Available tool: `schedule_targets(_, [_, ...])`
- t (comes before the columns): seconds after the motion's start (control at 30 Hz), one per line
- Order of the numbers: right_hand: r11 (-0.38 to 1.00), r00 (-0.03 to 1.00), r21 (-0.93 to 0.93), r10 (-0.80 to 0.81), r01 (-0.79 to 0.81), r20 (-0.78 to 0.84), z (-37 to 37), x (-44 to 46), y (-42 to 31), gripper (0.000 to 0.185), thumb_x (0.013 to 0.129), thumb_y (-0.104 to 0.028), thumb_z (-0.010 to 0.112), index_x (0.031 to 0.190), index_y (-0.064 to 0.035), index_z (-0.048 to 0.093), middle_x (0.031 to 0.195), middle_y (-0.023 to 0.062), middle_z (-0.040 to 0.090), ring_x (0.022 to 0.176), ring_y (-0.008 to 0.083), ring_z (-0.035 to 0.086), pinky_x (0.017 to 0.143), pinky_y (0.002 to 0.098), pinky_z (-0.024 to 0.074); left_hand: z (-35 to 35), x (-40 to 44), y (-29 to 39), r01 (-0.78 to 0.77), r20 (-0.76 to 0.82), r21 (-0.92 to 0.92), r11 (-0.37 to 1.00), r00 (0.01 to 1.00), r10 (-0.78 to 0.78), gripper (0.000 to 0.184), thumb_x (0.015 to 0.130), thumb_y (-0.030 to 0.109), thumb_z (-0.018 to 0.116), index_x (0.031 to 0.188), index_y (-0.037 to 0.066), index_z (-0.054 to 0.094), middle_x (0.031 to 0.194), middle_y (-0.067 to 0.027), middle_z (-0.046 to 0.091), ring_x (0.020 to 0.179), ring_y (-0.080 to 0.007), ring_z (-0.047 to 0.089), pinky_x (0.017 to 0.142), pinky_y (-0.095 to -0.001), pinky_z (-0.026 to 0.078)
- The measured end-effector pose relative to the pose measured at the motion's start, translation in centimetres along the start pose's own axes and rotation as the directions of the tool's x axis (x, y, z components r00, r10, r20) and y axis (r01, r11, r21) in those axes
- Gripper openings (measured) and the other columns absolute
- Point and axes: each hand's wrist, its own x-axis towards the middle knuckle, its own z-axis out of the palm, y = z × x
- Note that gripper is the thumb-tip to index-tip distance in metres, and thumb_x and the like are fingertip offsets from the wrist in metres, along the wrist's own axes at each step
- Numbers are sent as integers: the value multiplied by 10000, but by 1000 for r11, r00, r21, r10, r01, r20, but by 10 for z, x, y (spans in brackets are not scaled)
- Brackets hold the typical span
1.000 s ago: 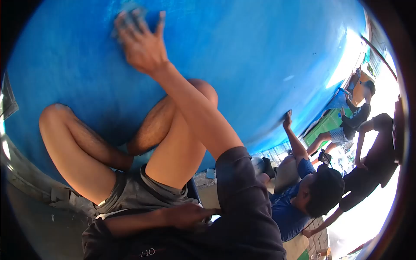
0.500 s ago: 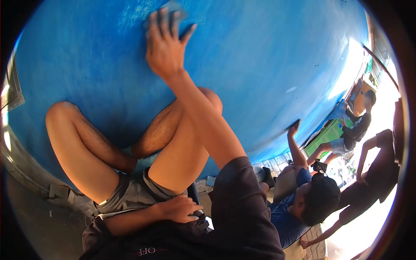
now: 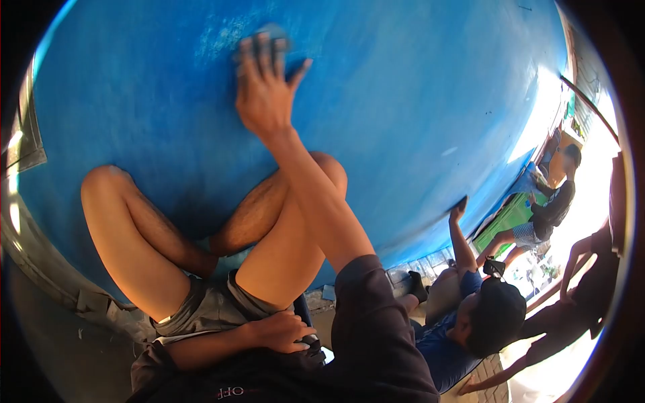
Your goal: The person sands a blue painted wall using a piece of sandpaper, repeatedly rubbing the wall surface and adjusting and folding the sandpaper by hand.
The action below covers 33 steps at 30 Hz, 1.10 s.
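My right hand point(image 3: 265, 101) reaches up to a large, curved-looking blue wall point(image 3: 403, 101). Its fingers press a blurred grey piece of sandpaper point(image 3: 274, 32) against the paint, and the thumb sticks out to the side. Pale scuffed streaks show on the blue paint just left of the fingertips. Across my lap, over the dark shorts point(image 3: 201, 305), rests my left hand point(image 3: 285, 332) with curled fingers. Whatever it may hold is hidden.
My bent knees stand close to the wall. At right, a seated person in a blue shirt point(image 3: 447, 349) holds a dark pad point(image 3: 459, 203) against the same wall. Other people are farther right, near a green panel point(image 3: 504, 218). A rubble-strewn ledge point(image 3: 101, 302) runs along the wall's lower left.
My right hand and the sandpaper have slid a little down the view and to the right along the wall. My left hand stays on my lap. The view has shifted slightly.
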Motion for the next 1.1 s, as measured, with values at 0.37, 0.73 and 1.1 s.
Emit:
schedule_targets(0.37, [982, 983, -51, 182, -183, -37, -8, 3, 10, 519, 1058, -253, 456, 1560, -125, 420, 1627, 164, 365, 1522, 414, 277, 1133, 792, 2, -3, 1, 2, 14, 9, -15, 1000, 1000, -14, 505, 921, 375, 670, 1266, 7, 671, 964, -167, 737, 936, -343, 689, 873, -440, 500])
schedule_targets(0.73, [955, 952, -62, 281, -290, -124, -5, -1, 11, 526, 1053, -250, 459, 1562, -126, 415, 1637, 155, 351, 1517, 421, 289, 1119, 806, -5, 5, 3, -5, -8, -17, -34, 999, 1000, 7, 504, 918, 379, 673, 1259, 7, 672, 960, -163, 734, 922, -335, 684, 873, -438, 497])
schedule_targets(1.1, [991, 991, 3, 133, -133, 6, -3, -10, 0, 531, 1043, -273, 480, 1562, -177, 425, 1637, 117, 364, 1518, 374, 306, 1128, 801, -9, 9, 0, -6, -27, -59, -17, 999, 998, 26, 522, 927, 400, 663, 1276, 12, 666, 936, -159, 728, 911, -331, 679, 849, -429, 493])
